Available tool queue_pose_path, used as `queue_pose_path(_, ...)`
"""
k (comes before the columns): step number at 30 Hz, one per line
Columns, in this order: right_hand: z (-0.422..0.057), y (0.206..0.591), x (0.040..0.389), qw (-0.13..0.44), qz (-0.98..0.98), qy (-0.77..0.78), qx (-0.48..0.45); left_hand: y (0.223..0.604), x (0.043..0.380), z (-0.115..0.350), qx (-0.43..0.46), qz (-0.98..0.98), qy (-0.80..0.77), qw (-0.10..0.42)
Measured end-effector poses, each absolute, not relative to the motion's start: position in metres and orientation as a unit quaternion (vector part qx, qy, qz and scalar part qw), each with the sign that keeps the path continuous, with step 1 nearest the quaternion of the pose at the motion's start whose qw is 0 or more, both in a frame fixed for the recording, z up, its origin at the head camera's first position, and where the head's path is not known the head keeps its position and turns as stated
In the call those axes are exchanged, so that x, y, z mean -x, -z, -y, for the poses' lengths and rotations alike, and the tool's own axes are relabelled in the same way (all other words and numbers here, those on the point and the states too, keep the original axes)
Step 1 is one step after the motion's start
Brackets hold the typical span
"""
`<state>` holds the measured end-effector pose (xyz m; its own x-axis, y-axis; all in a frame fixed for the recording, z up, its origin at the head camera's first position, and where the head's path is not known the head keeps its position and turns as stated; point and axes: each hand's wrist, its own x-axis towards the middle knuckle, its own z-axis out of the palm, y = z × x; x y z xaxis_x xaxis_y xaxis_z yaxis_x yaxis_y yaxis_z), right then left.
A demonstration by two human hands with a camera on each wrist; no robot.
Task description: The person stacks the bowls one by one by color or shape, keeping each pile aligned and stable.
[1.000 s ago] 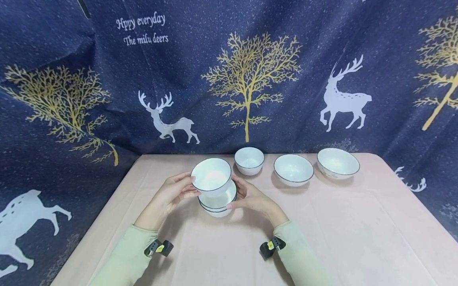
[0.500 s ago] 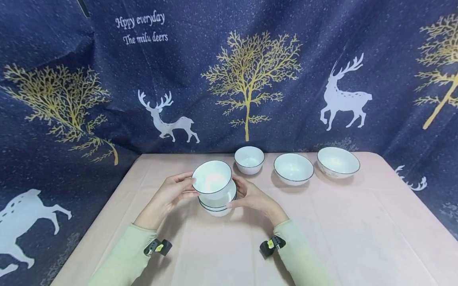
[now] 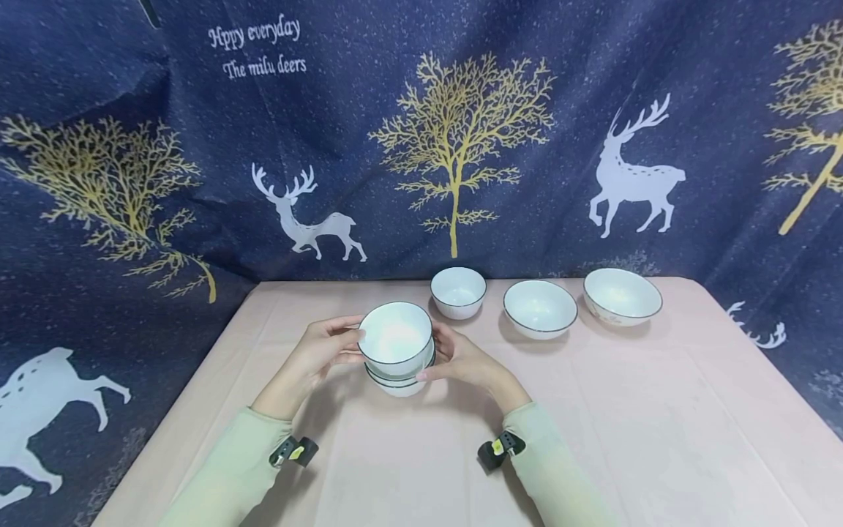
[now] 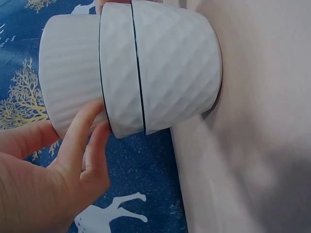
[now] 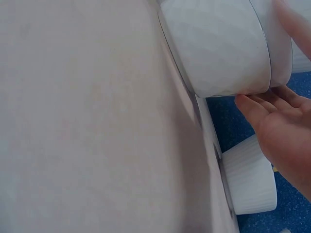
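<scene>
My left hand (image 3: 324,348) pinches a white, dark-rimmed bowl (image 3: 396,333) by its left side. In the left wrist view this bowl (image 4: 73,63) has a ribbed wall, and its lower part sits within the mouth of a stack; whether it touches the inside is hidden. The stack is two nested white bowls (image 4: 177,68) with a diamond relief and dark rims, standing on the table. At the stack's right side my right hand (image 3: 466,360) grips it, thumb at the front near the rims and fingers behind. The right wrist view shows those fingers against the stacked bowls (image 5: 218,48).
Behind the stack stands a small ribbed bowl (image 3: 459,294). Farther right are a wider white bowl (image 3: 541,311) and a large bowl with a printed pattern (image 3: 622,296). A pale pink cloth covers the table (image 3: 408,468); a dark blue printed curtain (image 3: 395,146) hangs behind.
The ribbed bowl in my left hand has moved down and slightly right, covering more of the stack's mouth. My right hand and the stack stay almost in place.
</scene>
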<state>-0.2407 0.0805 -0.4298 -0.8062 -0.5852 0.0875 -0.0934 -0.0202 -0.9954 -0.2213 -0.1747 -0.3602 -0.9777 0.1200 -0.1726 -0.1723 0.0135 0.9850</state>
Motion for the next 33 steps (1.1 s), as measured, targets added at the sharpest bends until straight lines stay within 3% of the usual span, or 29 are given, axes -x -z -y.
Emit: queue_pose_path(33, -0.0813, 0.4289, 0.2407, 0.186, -0.696, 0.656, 0.225, 0.3607, 0.2217, 0.1711, 0.013, -0.751, -0.657, 0.069)
